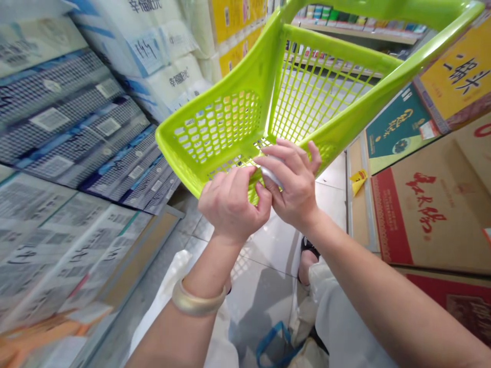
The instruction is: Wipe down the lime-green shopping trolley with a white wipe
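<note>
A bright green plastic shopping basket [226, 122] with lattice walls tilts in front of me, and its inside looks bare where it shows. My left hand [236, 204] is closed at the near rim, with green plastic showing between thumb and forefinger. Right beside it, my right hand [293, 184] has its fingers bent over the basket's near corner. A small whitish, shiny thing [271, 177] lies under those fingers; its kind cannot be made out. Both hands hide most of the near rim. A pale gold bangle [197, 302] circles my left wrist.
Wrapped paper packs [161, 66] and blue-patterned packs [69, 117] are stacked on the left. Cardboard cartons [433, 199] stand on the right. A goods shelf [360, 30] lies ahead. Below, a bag with a blue strap [274, 335] is near my legs on the tiled floor [264, 255].
</note>
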{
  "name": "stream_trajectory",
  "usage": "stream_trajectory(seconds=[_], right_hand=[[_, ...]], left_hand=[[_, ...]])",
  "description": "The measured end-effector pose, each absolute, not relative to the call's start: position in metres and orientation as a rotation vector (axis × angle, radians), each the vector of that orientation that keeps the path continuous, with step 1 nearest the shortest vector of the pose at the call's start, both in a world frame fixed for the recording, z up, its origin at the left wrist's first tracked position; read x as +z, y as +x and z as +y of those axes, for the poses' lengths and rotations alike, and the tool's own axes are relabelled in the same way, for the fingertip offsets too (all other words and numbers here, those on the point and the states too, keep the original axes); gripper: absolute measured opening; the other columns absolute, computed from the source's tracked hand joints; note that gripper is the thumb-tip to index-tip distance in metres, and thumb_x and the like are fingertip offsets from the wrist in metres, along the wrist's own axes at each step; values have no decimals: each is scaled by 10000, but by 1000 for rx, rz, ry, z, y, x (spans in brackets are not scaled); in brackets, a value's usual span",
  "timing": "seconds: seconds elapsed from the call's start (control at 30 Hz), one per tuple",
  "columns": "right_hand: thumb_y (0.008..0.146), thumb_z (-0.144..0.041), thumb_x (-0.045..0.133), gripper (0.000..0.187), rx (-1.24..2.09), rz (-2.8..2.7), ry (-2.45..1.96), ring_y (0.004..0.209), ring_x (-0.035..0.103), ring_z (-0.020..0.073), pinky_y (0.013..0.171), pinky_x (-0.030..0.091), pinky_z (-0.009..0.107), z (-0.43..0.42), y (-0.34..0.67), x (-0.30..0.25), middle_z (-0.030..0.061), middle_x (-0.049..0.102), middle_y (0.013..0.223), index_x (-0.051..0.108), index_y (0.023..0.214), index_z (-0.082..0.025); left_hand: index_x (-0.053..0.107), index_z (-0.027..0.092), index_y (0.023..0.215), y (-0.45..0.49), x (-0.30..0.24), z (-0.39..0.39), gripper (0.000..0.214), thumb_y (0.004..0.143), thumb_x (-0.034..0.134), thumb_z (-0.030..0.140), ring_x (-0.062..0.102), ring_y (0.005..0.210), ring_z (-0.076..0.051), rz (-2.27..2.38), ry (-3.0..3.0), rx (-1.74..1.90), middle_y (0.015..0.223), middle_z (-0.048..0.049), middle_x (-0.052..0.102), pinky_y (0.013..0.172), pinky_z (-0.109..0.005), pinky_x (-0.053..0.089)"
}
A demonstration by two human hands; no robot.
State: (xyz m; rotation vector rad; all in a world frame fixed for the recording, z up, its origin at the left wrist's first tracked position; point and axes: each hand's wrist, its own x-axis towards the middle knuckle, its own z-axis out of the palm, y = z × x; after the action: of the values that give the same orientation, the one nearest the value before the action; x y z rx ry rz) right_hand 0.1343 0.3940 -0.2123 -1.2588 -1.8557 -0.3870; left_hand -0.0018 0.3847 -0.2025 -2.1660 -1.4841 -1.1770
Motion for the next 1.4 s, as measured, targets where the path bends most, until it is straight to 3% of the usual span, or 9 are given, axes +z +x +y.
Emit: stream_trajectory(seconds=[0.37,0.6,0.8,1.17,1.4], right_hand=[[954,-263,464,232,-522,-1583,-1367,1258,536,297,1114,192,589,411,178,-210,34,659,1147,664,1070,-280],[932,-267,509,227,-460,-1830,-1315,1262,534,217,1192,78,499,394,144,-212,-24,685,1118,665,1087,-325],[953,-316,521,174,-563,-1588,-1348,1231,565,252,1154,135,558,405,178,-203,13,717,1072,686,1004,-291],[939,-302,528,201,-503,-1795,-1327,1266,535,211,1202,45,480,391,146,-212,-32,708,1080,679,1069,-328],[945,-315,526,206,-529,-1800,-1354,1253,538,221,1195,55,483,394,154,-213,-26,711,1046,692,1064,-342]], left_hand=[[642,228,828,-8,-205,396,141,813,521,297,550,632,-197,-1479,-2139,-1232,664,-8,652,613,-351,291],[623,230,823,-7,-208,404,126,829,503,268,551,644,-194,-1438,-2117,-1271,662,-2,645,706,-378,318],[600,235,816,-11,-210,408,116,840,492,271,542,687,-203,-1474,-2182,-1294,684,-7,633,735,-390,313],[590,248,812,-4,-208,407,107,843,488,255,549,675,-193,-1413,-2184,-1275,682,6,650,704,-374,320],[615,246,828,-5,-208,407,125,839,494,278,560,712,-217,-1483,-2256,-1211,710,-14,658,720,-383,329]])
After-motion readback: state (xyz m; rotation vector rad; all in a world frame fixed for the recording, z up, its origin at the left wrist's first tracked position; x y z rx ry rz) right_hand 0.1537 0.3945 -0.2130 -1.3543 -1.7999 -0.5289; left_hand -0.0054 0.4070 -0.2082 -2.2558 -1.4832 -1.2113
